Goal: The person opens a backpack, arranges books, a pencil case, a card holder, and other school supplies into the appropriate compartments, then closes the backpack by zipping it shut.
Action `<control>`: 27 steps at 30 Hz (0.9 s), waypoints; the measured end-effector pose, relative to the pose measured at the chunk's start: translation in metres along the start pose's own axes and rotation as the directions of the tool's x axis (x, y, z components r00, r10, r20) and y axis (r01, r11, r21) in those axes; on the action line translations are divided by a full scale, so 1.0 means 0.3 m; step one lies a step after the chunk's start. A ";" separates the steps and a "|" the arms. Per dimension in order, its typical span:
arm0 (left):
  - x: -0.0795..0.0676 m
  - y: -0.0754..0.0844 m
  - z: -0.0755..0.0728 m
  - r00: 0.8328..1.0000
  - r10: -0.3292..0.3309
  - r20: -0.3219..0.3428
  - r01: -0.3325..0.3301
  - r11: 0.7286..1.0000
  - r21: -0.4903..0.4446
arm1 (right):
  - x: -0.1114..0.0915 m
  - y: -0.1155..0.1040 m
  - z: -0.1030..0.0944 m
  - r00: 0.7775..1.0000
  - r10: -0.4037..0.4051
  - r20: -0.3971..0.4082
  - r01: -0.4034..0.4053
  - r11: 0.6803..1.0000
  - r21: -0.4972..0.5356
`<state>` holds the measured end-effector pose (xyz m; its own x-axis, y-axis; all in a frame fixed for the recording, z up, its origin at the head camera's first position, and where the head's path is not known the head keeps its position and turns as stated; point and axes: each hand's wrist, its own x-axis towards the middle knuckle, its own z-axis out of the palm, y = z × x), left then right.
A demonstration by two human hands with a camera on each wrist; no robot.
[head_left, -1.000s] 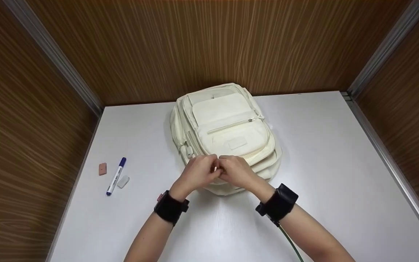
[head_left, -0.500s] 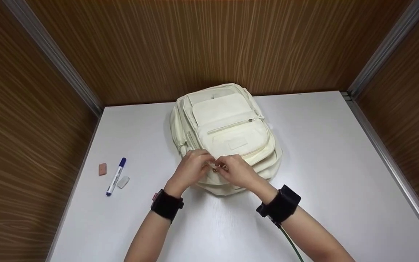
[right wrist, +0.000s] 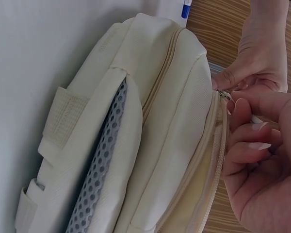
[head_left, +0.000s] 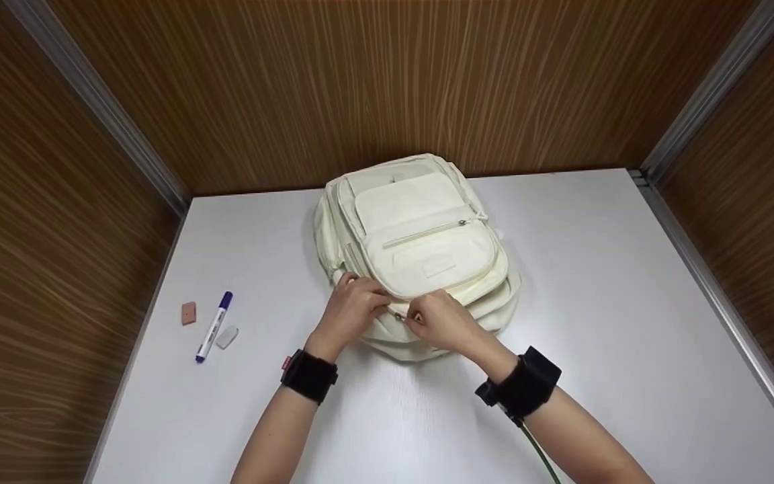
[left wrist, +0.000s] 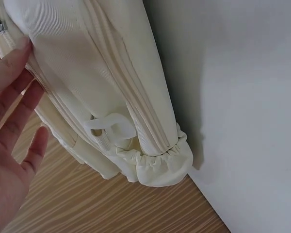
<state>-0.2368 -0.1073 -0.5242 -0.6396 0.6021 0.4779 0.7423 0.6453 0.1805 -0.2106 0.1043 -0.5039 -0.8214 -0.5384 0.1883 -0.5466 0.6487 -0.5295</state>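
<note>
Has pink block (head_left: 189, 313) and blue-capped marker (head_left: 213, 327) at eight o'clock on white tabletop (head_left: 602, 282). With left hand (head_left: 355, 306) loosely bent, pinches cream backpack (head_left: 420, 259), set mid-table, at seven o'clock. With right hand (head_left: 443, 321) curled tight, grips zipper pull (right wrist: 225, 94) near six.

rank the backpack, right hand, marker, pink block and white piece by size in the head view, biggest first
1. Backpack
2. Right hand
3. Marker, long but thin
4. Pink block and white piece: too alike to rank

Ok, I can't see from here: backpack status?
Right fingers pinch zipper pull; left fingers hold backpack edge. Zip partly open. Marker off left; no obstruction seen.
</note>
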 end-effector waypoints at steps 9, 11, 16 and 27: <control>-0.010 -0.007 0.002 1.000 0.011 -0.013 -0.011 1.000 0.017 | -0.073 0.068 -0.040 1.000 -0.007 -0.004 0.008 0.999 0.049; -0.012 -0.008 0.002 1.000 0.009 -0.014 -0.008 1.000 0.018 | -0.089 0.090 -0.054 1.000 -0.001 -0.005 0.001 0.998 0.063; -0.014 -0.008 0.003 1.000 0.003 -0.016 -0.002 1.000 0.013 | -0.123 0.144 -0.095 0.998 0.061 0.002 -0.061 0.991 0.120; 0.014 0.049 -0.030 0.999 -0.033 0.027 0.034 0.997 -0.069 | -0.145 0.176 -0.112 0.989 0.140 0.035 -0.144 0.977 0.156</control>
<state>-0.2267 -0.0996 -0.5119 -0.6687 0.5930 0.4486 0.7319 0.6315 0.2561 -0.2092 0.1800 -0.5122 -0.8838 -0.4604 0.0832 -0.3903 0.6274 -0.6738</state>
